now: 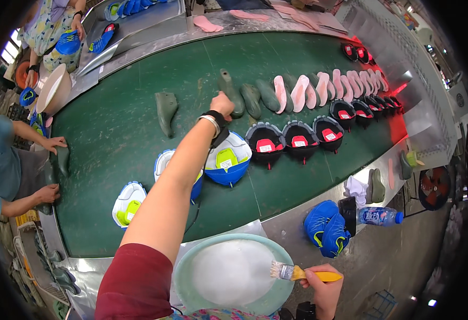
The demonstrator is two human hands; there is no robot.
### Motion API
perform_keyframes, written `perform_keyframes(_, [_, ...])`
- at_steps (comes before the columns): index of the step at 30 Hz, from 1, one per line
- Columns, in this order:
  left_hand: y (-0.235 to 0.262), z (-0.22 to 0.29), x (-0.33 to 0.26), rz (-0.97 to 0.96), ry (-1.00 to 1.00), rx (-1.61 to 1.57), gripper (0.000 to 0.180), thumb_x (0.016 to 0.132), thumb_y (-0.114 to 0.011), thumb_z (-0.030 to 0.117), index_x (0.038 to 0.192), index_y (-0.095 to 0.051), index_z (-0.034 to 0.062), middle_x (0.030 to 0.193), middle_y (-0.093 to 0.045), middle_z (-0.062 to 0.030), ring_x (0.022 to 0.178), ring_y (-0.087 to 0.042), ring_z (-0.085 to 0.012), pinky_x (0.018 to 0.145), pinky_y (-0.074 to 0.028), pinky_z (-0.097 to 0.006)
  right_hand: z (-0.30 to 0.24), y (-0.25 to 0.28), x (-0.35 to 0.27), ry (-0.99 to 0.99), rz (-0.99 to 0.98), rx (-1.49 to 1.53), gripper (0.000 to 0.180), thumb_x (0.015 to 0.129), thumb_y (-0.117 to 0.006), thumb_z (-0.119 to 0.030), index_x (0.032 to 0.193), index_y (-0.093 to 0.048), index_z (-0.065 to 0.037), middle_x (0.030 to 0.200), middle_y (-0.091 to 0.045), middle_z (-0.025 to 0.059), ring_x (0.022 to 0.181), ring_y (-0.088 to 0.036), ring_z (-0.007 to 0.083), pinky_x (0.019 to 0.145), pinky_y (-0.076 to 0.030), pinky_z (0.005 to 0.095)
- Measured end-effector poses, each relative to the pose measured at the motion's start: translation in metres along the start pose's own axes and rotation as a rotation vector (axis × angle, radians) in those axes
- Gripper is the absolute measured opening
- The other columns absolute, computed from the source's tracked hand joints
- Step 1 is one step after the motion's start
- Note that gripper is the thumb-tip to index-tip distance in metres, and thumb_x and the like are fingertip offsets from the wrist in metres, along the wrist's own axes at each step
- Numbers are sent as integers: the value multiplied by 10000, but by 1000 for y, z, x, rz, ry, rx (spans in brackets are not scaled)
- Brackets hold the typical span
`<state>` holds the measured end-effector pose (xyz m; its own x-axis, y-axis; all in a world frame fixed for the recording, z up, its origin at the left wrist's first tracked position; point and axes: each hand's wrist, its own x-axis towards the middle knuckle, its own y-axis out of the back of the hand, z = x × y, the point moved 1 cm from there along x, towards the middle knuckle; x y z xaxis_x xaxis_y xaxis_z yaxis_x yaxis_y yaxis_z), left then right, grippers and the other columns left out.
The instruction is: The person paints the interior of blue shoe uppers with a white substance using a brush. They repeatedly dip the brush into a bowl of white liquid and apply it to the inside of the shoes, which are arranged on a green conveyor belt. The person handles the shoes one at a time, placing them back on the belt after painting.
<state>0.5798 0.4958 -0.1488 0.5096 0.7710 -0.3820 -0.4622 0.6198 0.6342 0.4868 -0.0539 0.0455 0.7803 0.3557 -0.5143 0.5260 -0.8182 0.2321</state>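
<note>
Head view: one green work surface (111, 133), bearing shoe parts in rows. Item: left hand (222, 105), fingers curled at a dark green last (234, 96); it seems to touch, though whether it grips cannot be told. Item: right hand (323, 289), closed round the yellow handle of a flat brush (298, 273), bristles over a pale green basin (182, 277) of white liquid (231, 272). Item: a lone last (166, 111), left of the left hand, apart from the others. Item: blue uppers (226, 175) along the near side, black uppers (266, 156) with red linings to their right. Item: pink insoles (300, 93), set among lasts toward the right end. Progress, by judgement: that right-hand stretch looks laid out, insoles and lasts together; the leftmost lasts, the touched one included, show no insole, so that portion looks unfinished. Whether anything carries a coat of the liquid cannot be told.
</note>
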Motion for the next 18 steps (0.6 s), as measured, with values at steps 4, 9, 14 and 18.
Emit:
perform_keyframes(4, [-4, 4, -6, -126, 21, 54, 424, 822, -569, 100, 1213, -531, -59, 1073, -668, -245, 833, -712, -330, 702, -600, -396, -8, -4, -4, -7, 17, -34, 72, 813, -686, 9, 849, -644, 55, 725, -659, 133, 580, -653, 177, 527, -519, 263])
perform_keyframes(9, [102, -51, -36, 453, -213, 538, 488, 861, -651, 374, 1115, -584, -37, 1128, -627, -267, 1036, -626, -410, 872, -519, -477, -29, -14, -14, -11, -29, 69, 99, 819, -708, 12, 888, -663, 67, 775, -677, 128, 619, -666, 161, 567, -545, 244])
perform_keyframes(14, [155, -116, -59, 34, 179, 173, 810, 819, -743, 304, 1337, -285, -119, 1238, -536, -291, 1003, -649, -400, 584, -616, -430, -37, -26, -15, -10, -66, 67, 99, 817, -709, 15, 889, -663, 65, 772, -676, 128, 625, -667, 159, 567, -544, 246])
perform_keyframes(18, [112, -105, -47, 67, 164, -26, 790, 794, -723, 171, 1322, -208, -112, 1229, -535, -299, 931, -674, -384, 533, -632, -392, -27, -30, -15, 9, -55, 51, 82, 809, -697, 14, 862, -652, 56, 745, -667, 130, 593, -657, 169, 541, -528, 256])
